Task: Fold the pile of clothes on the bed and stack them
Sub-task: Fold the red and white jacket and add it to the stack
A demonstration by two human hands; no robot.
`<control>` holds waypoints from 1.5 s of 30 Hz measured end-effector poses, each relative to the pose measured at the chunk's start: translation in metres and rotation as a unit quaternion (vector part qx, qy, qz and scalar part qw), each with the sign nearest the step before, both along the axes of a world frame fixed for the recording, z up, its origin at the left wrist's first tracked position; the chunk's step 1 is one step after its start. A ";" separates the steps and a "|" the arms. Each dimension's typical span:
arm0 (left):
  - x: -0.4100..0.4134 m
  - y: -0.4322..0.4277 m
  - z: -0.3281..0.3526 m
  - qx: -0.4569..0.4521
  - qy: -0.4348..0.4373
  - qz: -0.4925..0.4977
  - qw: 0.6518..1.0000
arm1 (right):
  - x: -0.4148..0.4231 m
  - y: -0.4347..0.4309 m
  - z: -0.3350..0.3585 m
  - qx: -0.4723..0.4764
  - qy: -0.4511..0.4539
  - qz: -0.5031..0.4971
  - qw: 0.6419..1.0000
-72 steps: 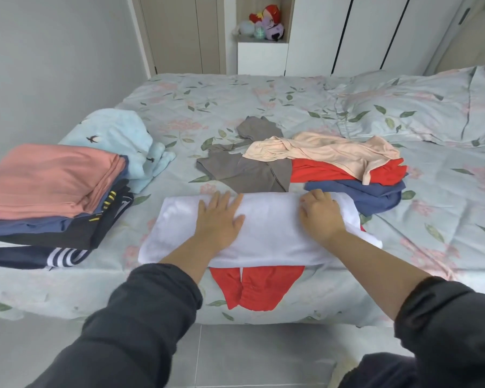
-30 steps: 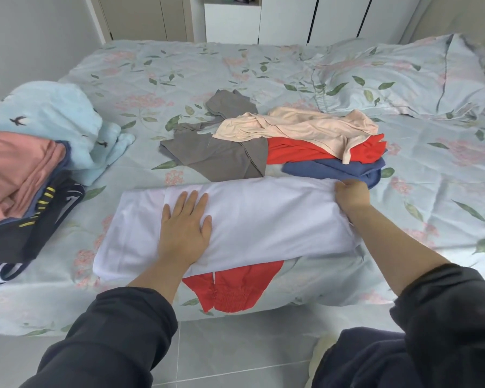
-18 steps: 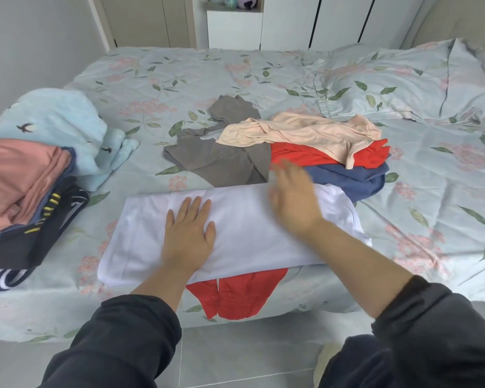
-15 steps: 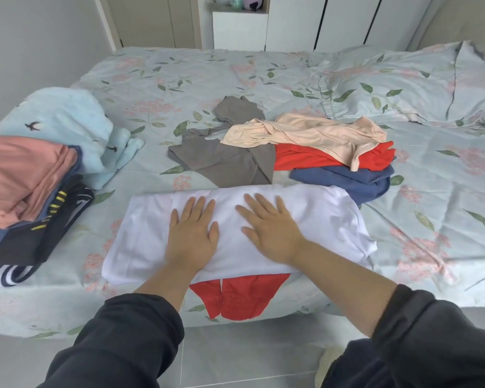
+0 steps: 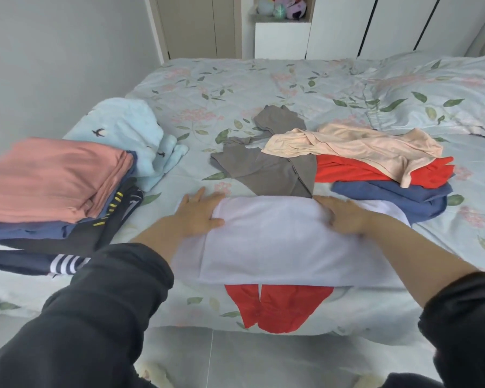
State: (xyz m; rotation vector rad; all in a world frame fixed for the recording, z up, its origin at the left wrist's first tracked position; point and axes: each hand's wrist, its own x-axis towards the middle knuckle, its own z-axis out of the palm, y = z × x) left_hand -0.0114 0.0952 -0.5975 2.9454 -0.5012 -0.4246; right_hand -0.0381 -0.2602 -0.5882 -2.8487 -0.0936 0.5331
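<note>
Well to the left of the left hand [image 5: 196,217], a stack of folded clothes [image 5: 51,177] topped by a pink piece sits at the edge of the bed [image 5: 235,88], with a light blue fleece garment [image 5: 129,130] bunched just beyond it. The left hand lies flat with its fingers straight, pressing the left end of the white garment [image 5: 277,242], which stretches across the near edge of the bed between both hands. A red garment [image 5: 275,306] hangs out from under it over the bedside. Beyond the hands lies a spread grey garment [image 5: 269,169]. The right hand [image 5: 345,217], somewhat blurred, rests open-palmed on the white garment's right part. Beyond and to the right of it, a peach garment [image 5: 361,144] lies over a red top [image 5: 345,170] and a blue garment [image 5: 403,194].
</note>
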 end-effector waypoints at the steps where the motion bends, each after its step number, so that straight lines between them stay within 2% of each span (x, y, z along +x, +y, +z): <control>1: 0.008 -0.003 0.009 -0.004 0.030 -0.008 1.000 | 0.007 0.000 0.008 -0.024 0.019 0.025 0.999; 6: 0.032 -0.028 0.034 -0.001 0.135 -0.018 0.991 | 0.025 0.018 0.035 -0.127 0.122 0.097 0.980; 9: 0.031 -0.031 0.047 0.017 0.079 -0.033 0.996 | 0.020 0.013 0.050 -0.153 0.108 0.083 0.979; 12: 0.021 -0.023 0.078 -0.027 -0.039 -0.040 0.998 | 0.011 0.005 0.076 -0.102 0.024 0.053 0.993; 15: 0.012 -0.017 0.117 -0.083 -0.144 -0.024 0.986 | 0.004 0.003 0.116 -0.105 -0.114 0.042 0.987; 19: -0.003 -0.017 0.161 -0.105 -0.289 0.004 0.952 | -0.010 0.006 0.163 -0.124 -0.284 0.020 0.951; 22: -0.024 -0.017 0.169 -0.091 -0.382 0.006 0.920 | -0.027 0.003 0.171 -0.112 -0.369 -0.005 0.923; 24: -0.044 -0.018 0.155 -0.082 -0.418 -0.025 0.904 | -0.044 0.002 0.157 -0.115 -0.416 -0.003 0.902; 26: -0.067 -0.017 0.127 -0.072 -0.445 -0.095 0.888 | -0.068 0.001 0.126 -0.131 -0.469 0.026 0.873; 29: -0.110 -0.016 0.068 0.018 -0.420 -0.216 0.881 | -0.120 -0.002 0.059 -0.136 -0.491 0.120 0.852; 30: -0.122 -0.017 0.047 0.047 -0.392 -0.247 0.885 | -0.136 -0.002 0.035 -0.142 -0.468 0.139 0.861; 32: -0.142 -0.018 0.011 0.071 -0.300 -0.266 0.913 | -0.161 -0.004 -0.003 -0.128 -0.399 0.133 0.898; 34: -0.145 -0.018 -0.004 0.043 -0.269 -0.230 0.934 | -0.170 -0.005 -0.021 -0.091 -0.361 0.087 0.924; 36: -0.142 -0.013 -0.003 0.023 -0.228 -0.200 0.953 | -0.170 -0.005 -0.020 -0.068 -0.361 0.080 0.927; 38: -0.140 -0.004 0.002 0.004 -0.233 -0.234 0.944 | -0.168 -0.008 -0.017 -0.039 -0.354 0.100 0.929; 41: -0.140 -0.002 0.008 -0.015 -0.226 -0.259 0.939 | -0.160 -0.015 -0.010 0.021 -0.292 0.093 0.952; 42: -0.138 -0.006 0.009 -0.032 -0.223 -0.243 0.944 | -0.157 -0.016 -0.008 0.034 -0.273 0.086 0.958; 45: -0.125 -0.033 0.014 -0.121 -0.218 -0.099 0.963 | -0.143 -0.013 -0.002 0.106 -0.264 0.011 0.958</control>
